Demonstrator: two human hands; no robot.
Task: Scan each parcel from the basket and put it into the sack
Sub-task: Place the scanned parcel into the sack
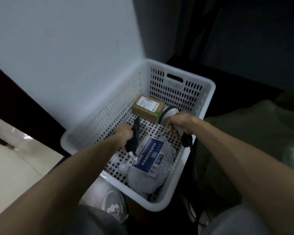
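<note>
Forearms reach past a grey shoe into the white basket. Left hand grips a dark parcel, right hand clasps the scanner, near a cardboard box. Likely mid-task: the box and a grey mailer, 2 parcels, lie unscanned. Green sack lies right, basket wall between.

Basket open-topped — floor bare beside box; grey mailers crowd near half.

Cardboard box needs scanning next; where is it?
Head view: the cardboard box is at the basket's far end, just left of the scanner in the right hand.
</note>
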